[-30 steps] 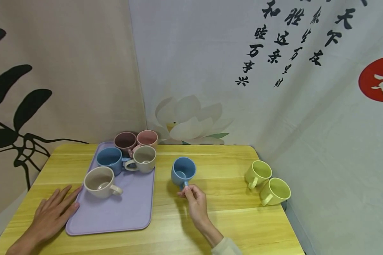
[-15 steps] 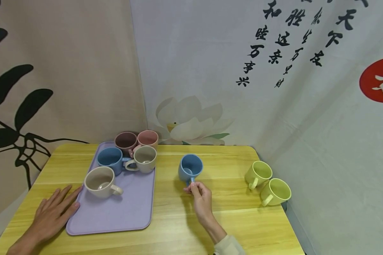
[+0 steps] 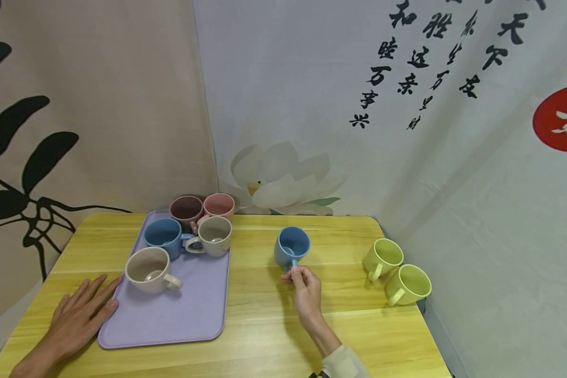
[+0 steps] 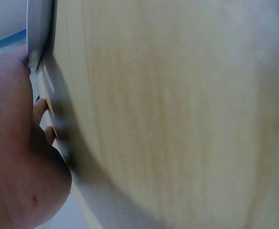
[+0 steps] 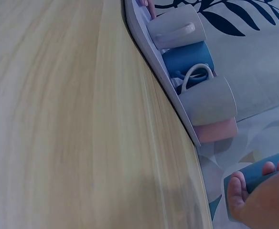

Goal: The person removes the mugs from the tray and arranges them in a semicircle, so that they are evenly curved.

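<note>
A blue mug (image 3: pixel 291 247) is held upright over the middle of the table. My right hand (image 3: pixel 308 294) pinches its handle between thumb and fingers. In the right wrist view the mug (image 5: pixel 256 172) and the curled fingers appear at the lower right corner. My left hand (image 3: pixel 77 315) lies flat with fingers extended, its fingertips at the left edge of the purple tray (image 3: pixel 184 315). On that tray stand a second blue mug (image 3: pixel 159 233), a front beige mug (image 3: pixel 142 278), another beige mug (image 3: pixel 221 242), a maroon mug (image 3: pixel 177 212) and a pink mug (image 3: pixel 224 210).
Two yellow-green mugs (image 3: pixel 380 257) stand side by side near the right edge of the wooden table (image 3: pixel 264 336). Behind the table hangs a printed cloth (image 3: pixel 283 94) with a flower and dark writing.
My right hand has carried the blue mug to the right and slightly toward the back, away from the tray. The left hand, the tray and the other mugs stay in place.
</note>
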Tool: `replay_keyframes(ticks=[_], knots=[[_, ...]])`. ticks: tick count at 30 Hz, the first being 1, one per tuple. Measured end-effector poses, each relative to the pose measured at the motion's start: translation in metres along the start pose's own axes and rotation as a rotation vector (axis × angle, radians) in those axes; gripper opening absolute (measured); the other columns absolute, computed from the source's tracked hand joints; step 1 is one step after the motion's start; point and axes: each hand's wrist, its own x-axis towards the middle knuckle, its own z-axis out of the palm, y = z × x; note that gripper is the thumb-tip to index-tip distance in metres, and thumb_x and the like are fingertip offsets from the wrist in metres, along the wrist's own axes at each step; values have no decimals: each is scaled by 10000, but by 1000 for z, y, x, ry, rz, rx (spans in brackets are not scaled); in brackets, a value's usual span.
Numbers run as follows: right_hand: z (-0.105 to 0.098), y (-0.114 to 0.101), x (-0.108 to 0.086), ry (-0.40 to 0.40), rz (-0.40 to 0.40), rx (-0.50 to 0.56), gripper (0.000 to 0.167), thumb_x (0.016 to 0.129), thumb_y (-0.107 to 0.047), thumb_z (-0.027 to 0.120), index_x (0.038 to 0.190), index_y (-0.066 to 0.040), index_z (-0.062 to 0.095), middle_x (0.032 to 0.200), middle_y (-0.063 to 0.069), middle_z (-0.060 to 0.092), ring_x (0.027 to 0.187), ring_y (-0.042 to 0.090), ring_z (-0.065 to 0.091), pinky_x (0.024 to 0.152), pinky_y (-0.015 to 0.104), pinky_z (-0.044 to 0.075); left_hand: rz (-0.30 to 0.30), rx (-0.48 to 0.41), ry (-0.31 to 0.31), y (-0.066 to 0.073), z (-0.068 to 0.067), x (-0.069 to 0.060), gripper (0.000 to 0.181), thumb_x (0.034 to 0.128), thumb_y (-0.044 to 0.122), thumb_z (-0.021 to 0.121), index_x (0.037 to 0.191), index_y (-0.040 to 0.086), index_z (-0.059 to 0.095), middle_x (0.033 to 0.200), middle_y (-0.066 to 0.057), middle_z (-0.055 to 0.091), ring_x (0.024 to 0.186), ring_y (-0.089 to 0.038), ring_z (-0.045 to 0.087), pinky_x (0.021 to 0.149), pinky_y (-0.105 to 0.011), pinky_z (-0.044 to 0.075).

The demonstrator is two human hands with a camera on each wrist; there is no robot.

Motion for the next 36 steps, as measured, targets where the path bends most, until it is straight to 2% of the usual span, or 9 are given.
replay_keyframes(ticks=[4, 7, 17, 21, 25, 30, 36], knots=[[-3, -1, 2, 2, -15, -7, 347, 1198, -168, 559, 1105, 149, 666, 1082, 231, 727, 1032, 266, 813, 1039, 446, 684, -2, -5, -4, 1, -1, 0, 722, 1220, 549, 367, 1826, 215, 163, 1831, -408, 63, 1677, -685, -159, 1236, -850, -305], [-6, 0, 3, 9, -19, -11, 340, 1198, -168, 561, 1102, 139, 672, 1085, 238, 730, 1030, 279, 817, 1044, 477, 682, -6, -7, -8, 2, -1, 0, 723, 1220, 553, 363, 1826, 210, 166, 1829, -411, 64, 1674, -689, -159, 1234, -855, -302], [-14, 1, 7, 29, -7, -10, 342, 1199, -167, 554, 1097, 138, 672, 1116, 314, 719, 1055, 357, 807, 1040, 471, 682, 6, -14, 2, 0, -1, 0, 705, 1222, 535, 375, 1828, 242, 165, 1839, -399, 55, 1680, -687, -153, 1237, -848, -307], [-17, 3, 8, 42, 4, -7, 334, 1198, -154, 549, 1098, 142, 666, 1114, 304, 717, 1046, 334, 803, 1052, 507, 677, 10, -16, 3, 0, -2, 0, 701, 1223, 528, 378, 1827, 239, 173, 1838, -399, 64, 1682, -687, -144, 1236, -864, -291], [-21, 5, 9, 57, 8, -15, 334, 1199, -161, 550, 1099, 134, 671, 1111, 289, 727, 1055, 369, 803, 1050, 536, 674, 11, -17, 3, 0, -2, -1, 701, 1222, 525, 383, 1826, 234, 181, 1835, -403, 77, 1682, -690, -134, 1238, -875, -274], [-26, 3, 11, 79, 16, -20, 336, 1202, -178, 549, 1110, 119, 679, 1118, 274, 732, 1085, 413, 797, 1055, 530, 670, 7, -22, 0, 1, -2, -1, 704, 1221, 528, 386, 1826, 232, 180, 1833, -407, 75, 1678, -695, -136, 1236, -878, -273], [-35, 5, 14, 101, 19, -10, 344, 1203, -166, 546, 1111, 142, 666, 1115, 261, 711, 1081, 387, 800, 1058, 513, 677, 11, -21, 4, 1, -2, -1, 699, 1222, 521, 387, 1827, 239, 178, 1838, -400, 68, 1685, -684, -142, 1238, -873, -278]])
